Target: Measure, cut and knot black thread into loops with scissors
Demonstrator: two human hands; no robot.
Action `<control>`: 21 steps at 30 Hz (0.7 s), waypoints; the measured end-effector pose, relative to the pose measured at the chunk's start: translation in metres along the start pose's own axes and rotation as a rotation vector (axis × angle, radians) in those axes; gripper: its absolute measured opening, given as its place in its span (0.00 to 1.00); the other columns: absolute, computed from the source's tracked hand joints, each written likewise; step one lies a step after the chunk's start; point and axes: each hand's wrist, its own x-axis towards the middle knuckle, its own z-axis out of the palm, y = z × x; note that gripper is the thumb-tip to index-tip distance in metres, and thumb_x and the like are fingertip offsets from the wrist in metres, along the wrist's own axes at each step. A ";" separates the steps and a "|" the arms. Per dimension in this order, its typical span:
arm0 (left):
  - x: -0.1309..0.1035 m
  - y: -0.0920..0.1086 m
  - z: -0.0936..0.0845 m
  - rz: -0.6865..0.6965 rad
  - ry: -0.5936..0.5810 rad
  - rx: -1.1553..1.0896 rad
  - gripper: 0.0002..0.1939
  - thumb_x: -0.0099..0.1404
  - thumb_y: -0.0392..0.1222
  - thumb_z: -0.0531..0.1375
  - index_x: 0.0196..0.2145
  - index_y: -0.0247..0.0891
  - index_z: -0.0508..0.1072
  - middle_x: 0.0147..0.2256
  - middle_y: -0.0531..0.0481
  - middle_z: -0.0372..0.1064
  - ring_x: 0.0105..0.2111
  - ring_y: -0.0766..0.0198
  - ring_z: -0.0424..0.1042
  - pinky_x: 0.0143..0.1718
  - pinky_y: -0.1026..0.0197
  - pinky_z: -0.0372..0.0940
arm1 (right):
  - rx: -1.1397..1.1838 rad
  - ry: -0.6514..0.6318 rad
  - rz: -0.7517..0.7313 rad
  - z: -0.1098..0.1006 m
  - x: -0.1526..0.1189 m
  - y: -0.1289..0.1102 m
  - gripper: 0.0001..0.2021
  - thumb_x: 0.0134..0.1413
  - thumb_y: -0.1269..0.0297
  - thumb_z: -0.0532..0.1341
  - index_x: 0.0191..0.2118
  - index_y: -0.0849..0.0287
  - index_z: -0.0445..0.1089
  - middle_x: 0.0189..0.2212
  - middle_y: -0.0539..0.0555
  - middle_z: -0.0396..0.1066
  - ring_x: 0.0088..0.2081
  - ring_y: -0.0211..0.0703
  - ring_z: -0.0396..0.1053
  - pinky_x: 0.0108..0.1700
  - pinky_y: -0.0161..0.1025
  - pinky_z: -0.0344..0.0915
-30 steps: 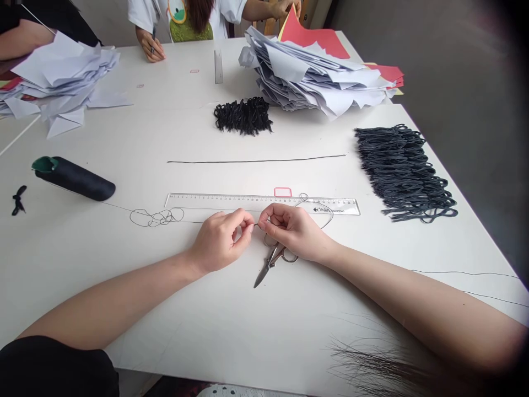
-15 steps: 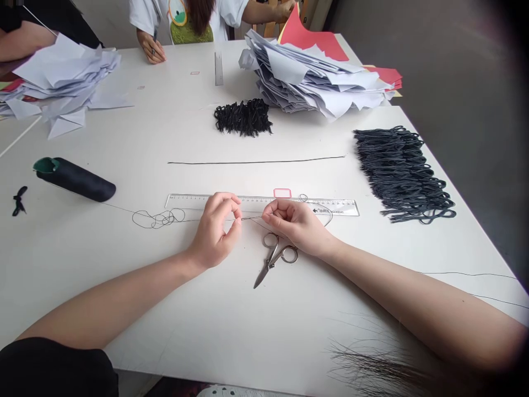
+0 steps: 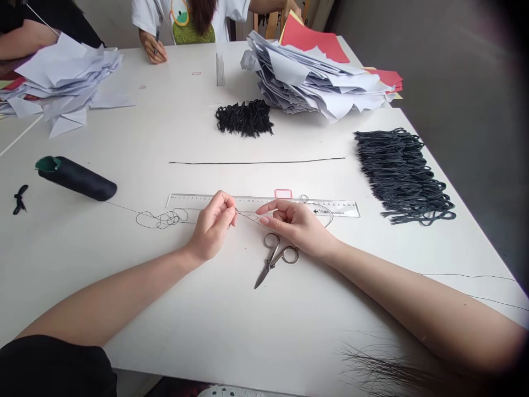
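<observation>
My left hand pinches a thin black thread between thumb and fingertips. A small loop of that thread lies in the gap between my hands. Close by on the right, my right hand has its thumb and index finger apart around the loop's end, with nothing visibly gripped. The thread runs left through loose coils to a dark spool lying on its side. Behind both hands lies a clear ruler, partly covered by them. Metal scissors, blades closed, rest just below my right hand.
A straight black cord lies beyond the ruler. Bundles of looped black cord sit at right, with a smaller black bundle farther back. Paper stacks and a co-worker's hand are across the table. A small black bow lies far left.
My left fingers have closed into a pinch on the thread and shifted slightly left. My right thumb and index finger have spread apart, and a small loop now shows between the hands.
</observation>
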 end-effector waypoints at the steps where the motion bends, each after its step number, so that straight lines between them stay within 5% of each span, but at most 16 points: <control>1: 0.001 0.000 0.000 -0.019 0.018 -0.033 0.04 0.66 0.40 0.49 0.32 0.41 0.58 0.22 0.56 0.59 0.20 0.69 0.56 0.19 0.66 0.50 | -0.035 -0.022 0.006 0.000 0.000 -0.001 0.18 0.55 0.51 0.62 0.43 0.61 0.70 0.16 0.43 0.57 0.18 0.30 0.54 0.20 0.31 0.49; 8: 0.004 0.004 0.000 -0.145 0.108 -0.184 0.04 0.65 0.40 0.50 0.32 0.40 0.57 0.20 0.57 0.58 0.19 0.71 0.53 0.18 0.69 0.43 | -0.149 -0.128 0.039 0.000 0.000 -0.004 0.13 0.57 0.55 0.60 0.34 0.62 0.73 0.20 0.50 0.67 0.18 0.31 0.60 0.20 0.31 0.52; 13: 0.002 0.006 0.000 -0.143 0.104 -0.213 0.02 0.65 0.39 0.50 0.33 0.40 0.60 0.19 0.58 0.51 0.19 0.71 0.50 0.18 0.69 0.42 | -0.035 -0.030 -0.022 0.000 0.001 0.003 0.16 0.56 0.51 0.61 0.31 0.62 0.71 0.16 0.45 0.58 0.17 0.28 0.50 0.19 0.32 0.45; 17: 0.003 0.005 -0.001 -0.127 0.107 -0.225 0.03 0.62 0.38 0.54 0.33 0.40 0.60 0.18 0.61 0.47 0.17 0.73 0.43 0.18 0.69 0.41 | 0.273 0.072 -0.089 -0.001 0.004 0.009 0.17 0.52 0.49 0.64 0.30 0.61 0.68 0.14 0.40 0.47 0.16 0.28 0.42 0.18 0.32 0.39; 21: 0.002 0.003 -0.001 -0.113 0.095 -0.214 0.03 0.62 0.37 0.55 0.33 0.40 0.61 0.18 0.62 0.45 0.16 0.73 0.41 0.18 0.68 0.40 | 0.397 0.220 -0.174 -0.003 0.006 0.010 0.16 0.51 0.51 0.66 0.30 0.61 0.68 0.16 0.42 0.49 0.17 0.27 0.42 0.19 0.32 0.39</control>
